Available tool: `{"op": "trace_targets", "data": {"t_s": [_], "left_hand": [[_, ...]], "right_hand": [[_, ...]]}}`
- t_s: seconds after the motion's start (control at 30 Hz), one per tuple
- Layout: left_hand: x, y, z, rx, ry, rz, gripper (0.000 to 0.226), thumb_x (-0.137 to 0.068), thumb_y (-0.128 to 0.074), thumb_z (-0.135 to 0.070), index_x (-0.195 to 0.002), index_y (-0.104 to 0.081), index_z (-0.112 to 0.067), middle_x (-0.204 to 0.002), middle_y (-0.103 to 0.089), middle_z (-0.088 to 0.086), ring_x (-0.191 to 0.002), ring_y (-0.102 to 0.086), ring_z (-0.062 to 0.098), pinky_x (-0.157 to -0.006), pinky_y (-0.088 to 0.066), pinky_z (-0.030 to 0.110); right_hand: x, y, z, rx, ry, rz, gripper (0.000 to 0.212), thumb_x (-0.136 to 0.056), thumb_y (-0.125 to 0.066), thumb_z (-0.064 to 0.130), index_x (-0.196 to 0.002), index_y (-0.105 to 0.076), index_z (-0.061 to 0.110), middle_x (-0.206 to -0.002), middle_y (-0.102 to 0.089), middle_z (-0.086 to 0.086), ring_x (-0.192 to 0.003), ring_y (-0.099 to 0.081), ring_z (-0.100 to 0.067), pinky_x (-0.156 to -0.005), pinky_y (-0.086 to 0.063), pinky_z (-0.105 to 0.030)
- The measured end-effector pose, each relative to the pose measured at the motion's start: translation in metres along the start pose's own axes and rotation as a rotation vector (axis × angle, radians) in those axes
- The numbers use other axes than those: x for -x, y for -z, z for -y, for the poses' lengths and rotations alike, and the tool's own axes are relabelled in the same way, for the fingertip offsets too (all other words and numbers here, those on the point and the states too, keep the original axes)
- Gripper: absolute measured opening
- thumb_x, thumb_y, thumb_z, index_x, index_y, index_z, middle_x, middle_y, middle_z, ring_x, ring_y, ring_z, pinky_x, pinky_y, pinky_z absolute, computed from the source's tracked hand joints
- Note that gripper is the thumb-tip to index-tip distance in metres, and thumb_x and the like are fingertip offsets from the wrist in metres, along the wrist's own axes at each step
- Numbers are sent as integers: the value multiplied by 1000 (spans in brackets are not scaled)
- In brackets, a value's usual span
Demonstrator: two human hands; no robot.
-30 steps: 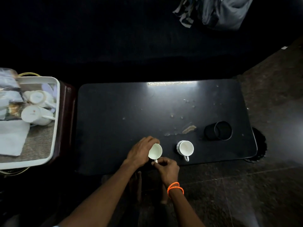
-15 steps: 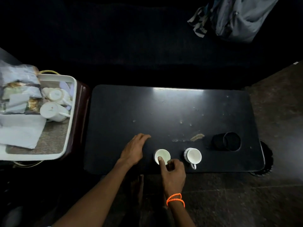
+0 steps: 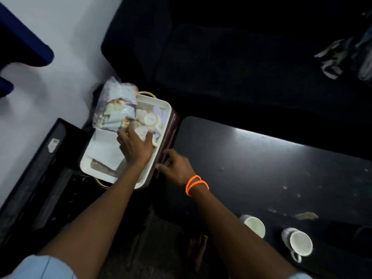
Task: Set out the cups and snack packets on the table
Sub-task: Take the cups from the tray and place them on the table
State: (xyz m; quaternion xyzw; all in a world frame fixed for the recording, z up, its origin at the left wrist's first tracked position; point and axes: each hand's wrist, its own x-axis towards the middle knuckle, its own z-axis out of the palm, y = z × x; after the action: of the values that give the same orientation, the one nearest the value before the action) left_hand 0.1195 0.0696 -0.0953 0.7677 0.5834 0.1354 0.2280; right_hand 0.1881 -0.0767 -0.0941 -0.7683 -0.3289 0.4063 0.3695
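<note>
A white tray (image 3: 86,164) sits on a dark red side table (image 3: 171,125), left of the black table (image 3: 241,158). The tray holds snack packets (image 3: 114,109), a white napkin (image 3: 104,146) and two white cups. My left hand (image 3: 134,148) is spread over the nearer cup (image 3: 142,131), fingers on one side and thumb on the other, without a closed grip. The second tray cup (image 3: 151,118) lies just beyond. My right hand (image 3: 175,168), with orange bracelets at the wrist, holds nothing beside the tray's edge. Two white cups (image 3: 254,226) (image 3: 301,243) stand upright at the table's near edge.
A dark sofa (image 3: 241,57) runs behind the table, with a grey bag (image 3: 358,57) on it at the far right. A black case (image 3: 40,168) lies on the floor left of the tray, against a pale wall. The tabletop shows crumbs and stains.
Both hands left the cup set on the table and swung left. My left hand now reaches into the tray over a cup, and my view has turned toward the tray.
</note>
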Motion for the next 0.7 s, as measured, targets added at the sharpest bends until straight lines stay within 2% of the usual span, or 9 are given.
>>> {"op": "trace_targets", "data": {"t_s": [0.07,0.13,0.23,0.3,0.4,0.47,0.53,0.6,0.7], "left_hand": [[-23,5,9,-7,50,69,62,-88,-68,-55,-133,-55,-14,-138,-43,17,-132,-38,40,-105,-43,53],[-42,8,15,-29,81,218,61,-88,-64,-61,-129,-62,-16,-137,-54,16,-130,-45,38,-107,-43,47],[-58,17,22,150,160,409,57,-85,-68,-59,-125,-66,-18,-125,-69,12,-114,-65,34,-96,-57,46],[-59,22,27,298,260,427,50,-80,-74,-54,-118,-69,-21,-120,-71,10,-107,-70,30,-88,-63,50],[-55,24,29,569,472,363,44,-76,-72,-53,-105,-70,-20,-114,-73,13,-99,-72,31,-77,-65,52],[-52,26,29,700,579,295,46,-79,-74,-53,-109,-69,-18,-109,-72,12,-93,-73,31,-65,-65,48],[-48,28,32,821,651,262,44,-83,-79,-42,-113,-64,-14,-110,-70,13,-96,-71,32,-61,-63,46],[-42,33,34,965,698,321,39,-84,-83,-28,-112,-62,-11,-115,-69,15,-103,-70,32,-62,-63,45],[-30,41,32,1179,689,549,41,-77,-86,-18,-113,-68,-11,-121,-69,16,-110,-69,31,-70,-64,43]], "right_hand": [[-27,-5,18,-81,-56,-18,57,-86,-73,32,-137,-53,18,-96,-69,-3,-100,-68,-28,-84,-51,-32],[-49,-12,31,-212,-154,-18,55,-86,-71,30,-137,-54,19,-107,-72,-7,-104,-69,-29,-91,-56,-38],[-70,-25,39,-306,-281,10,38,-87,-69,29,-120,-67,12,-109,-74,-17,-96,-74,-33,-87,-61,-49],[-76,-31,38,-343,-307,-2,33,-88,-70,32,-110,-72,8,-102,-76,-19,-94,-74,-34,-88,-60,-50],[-77,-34,36,-515,-335,-35,42,-91,-66,47,-104,-74,8,-91,-76,-15,-82,-75,-28,-81,-64,-46],[-74,-33,34,-588,-325,-63,48,-92,-62,55,-98,-75,9,-90,-77,-15,-82,-76,-30,-80,-63,-46],[-71,-29,32,-642,-307,-85,48,-93,-60,55,-97,-76,10,-96,-77,-17,-89,-76,-33,-83,-63,-47],[-66,-23,30,-696,-277,-101,48,-94,-58,55,-99,-76,10,-102,-77,-15,-93,-76,-30,-81,-64,-44],[-55,-4,26,-661,-236,-129,62,-91,-49,69,-96,-78,15,-99,-78,-10,-91,-76,-22,-79,-65,-41]]}}
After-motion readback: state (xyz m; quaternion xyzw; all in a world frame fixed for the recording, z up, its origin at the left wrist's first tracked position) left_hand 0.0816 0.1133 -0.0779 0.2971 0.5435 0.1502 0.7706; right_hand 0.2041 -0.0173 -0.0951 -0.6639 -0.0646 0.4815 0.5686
